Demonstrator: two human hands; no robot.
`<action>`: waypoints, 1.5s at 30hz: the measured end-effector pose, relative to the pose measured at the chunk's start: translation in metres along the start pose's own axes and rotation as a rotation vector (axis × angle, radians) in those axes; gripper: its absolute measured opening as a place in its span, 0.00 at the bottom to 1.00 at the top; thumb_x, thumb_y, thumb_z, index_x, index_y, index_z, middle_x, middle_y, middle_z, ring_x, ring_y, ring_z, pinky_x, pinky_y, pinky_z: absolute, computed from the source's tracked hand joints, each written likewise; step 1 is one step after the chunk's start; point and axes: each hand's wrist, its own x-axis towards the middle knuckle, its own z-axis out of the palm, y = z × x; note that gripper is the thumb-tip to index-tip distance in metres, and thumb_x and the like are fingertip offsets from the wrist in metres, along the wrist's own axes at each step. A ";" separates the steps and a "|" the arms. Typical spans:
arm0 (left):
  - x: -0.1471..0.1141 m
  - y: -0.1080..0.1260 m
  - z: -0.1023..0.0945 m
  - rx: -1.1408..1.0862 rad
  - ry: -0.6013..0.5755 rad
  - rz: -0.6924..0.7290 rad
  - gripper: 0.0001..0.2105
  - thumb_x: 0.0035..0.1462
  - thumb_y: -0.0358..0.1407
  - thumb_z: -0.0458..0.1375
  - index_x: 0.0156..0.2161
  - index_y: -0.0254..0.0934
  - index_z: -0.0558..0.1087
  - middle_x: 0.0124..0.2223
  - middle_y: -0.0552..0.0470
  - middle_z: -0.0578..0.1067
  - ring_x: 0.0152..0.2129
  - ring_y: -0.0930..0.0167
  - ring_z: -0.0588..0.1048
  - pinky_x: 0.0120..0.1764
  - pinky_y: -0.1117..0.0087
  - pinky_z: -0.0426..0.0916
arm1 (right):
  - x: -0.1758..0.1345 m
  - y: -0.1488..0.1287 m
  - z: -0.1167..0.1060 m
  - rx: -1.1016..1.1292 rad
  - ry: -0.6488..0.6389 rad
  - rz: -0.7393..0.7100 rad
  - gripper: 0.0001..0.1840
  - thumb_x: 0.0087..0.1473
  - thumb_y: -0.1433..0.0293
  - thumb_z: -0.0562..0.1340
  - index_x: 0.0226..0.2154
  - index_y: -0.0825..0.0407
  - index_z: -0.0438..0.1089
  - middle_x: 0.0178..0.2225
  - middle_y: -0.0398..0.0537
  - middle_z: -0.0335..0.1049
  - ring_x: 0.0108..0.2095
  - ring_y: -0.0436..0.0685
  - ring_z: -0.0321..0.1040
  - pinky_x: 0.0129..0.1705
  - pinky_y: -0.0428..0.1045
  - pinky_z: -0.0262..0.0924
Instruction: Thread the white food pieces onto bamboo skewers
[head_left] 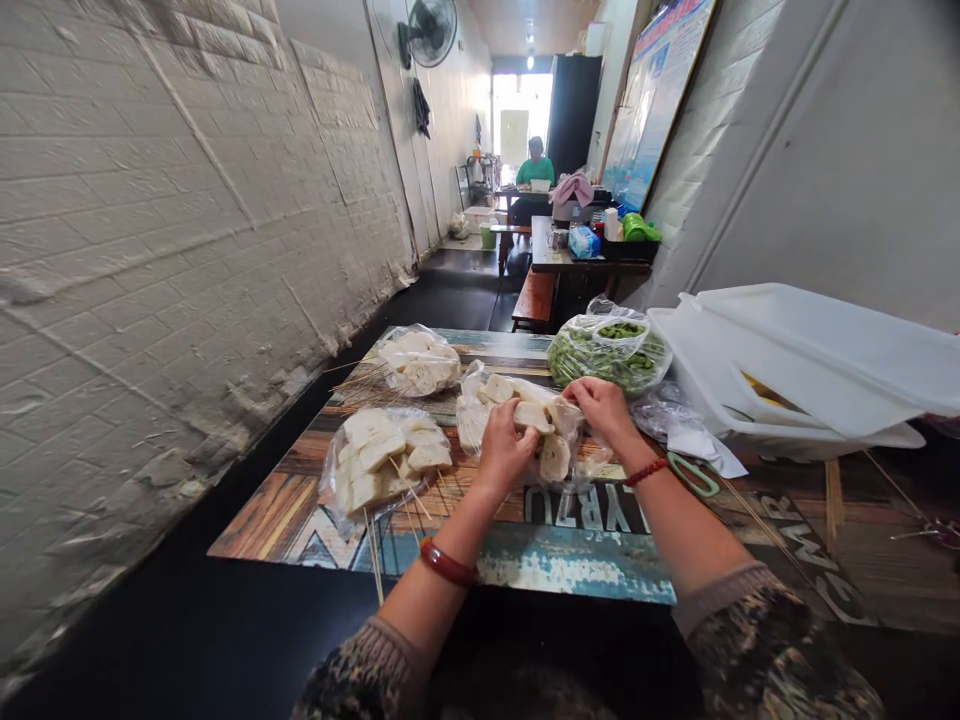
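Observation:
My left hand (504, 442) is closed around a thick pale food slice (533, 417), fingers on its near left end. My right hand (602, 408) pinches at the right side of the same clear plastic bag (471, 418), fingertips by another pale piece; what exactly they grip is hidden. More pale slices (554, 458) lie in this opened bag between the hands. To the left, a second bag holds stacked pale slices (375, 450), some with thin wooden skewers (373, 550) sticking out toward me. Behind it sits a third bag of pale slices (420, 362), skewers also pointing left.
A bag of green vegetables (609, 352) stands behind my right hand. White plastic tubs (795, 350) are stacked at the right, beside green-handled scissors (694, 474) and loose skewers (834, 500). Farther back are a cluttered table (551, 258), a bench (534, 298) and a seated person in green (535, 170).

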 end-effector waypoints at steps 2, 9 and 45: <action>0.001 0.002 -0.004 0.068 0.029 0.020 0.23 0.51 0.27 0.56 0.54 0.30 0.69 0.53 0.37 0.72 0.53 0.59 0.69 0.58 0.57 0.62 | -0.002 -0.001 -0.005 0.003 -0.007 -0.008 0.18 0.62 0.67 0.53 0.28 0.52 0.75 0.28 0.48 0.78 0.30 0.56 0.73 0.34 0.48 0.63; 0.007 0.023 -0.018 0.424 -0.133 0.158 0.16 0.57 0.28 0.54 0.50 0.37 0.75 0.55 0.45 0.75 0.54 0.61 0.69 0.56 0.59 0.62 | -0.026 -0.008 -0.003 0.041 -0.028 -0.079 0.06 0.46 0.70 0.66 0.31 0.49 0.71 0.37 0.49 0.74 0.40 0.60 0.71 0.46 0.52 0.62; 0.058 0.035 0.002 0.118 -0.312 0.068 0.10 0.55 0.35 0.55 0.28 0.35 0.75 0.29 0.46 0.77 0.34 0.62 0.75 0.42 0.62 0.66 | -0.081 0.037 -0.066 0.179 0.250 0.137 0.21 0.62 0.57 0.54 0.50 0.53 0.67 0.40 0.55 0.79 0.36 0.59 0.77 0.39 0.53 0.70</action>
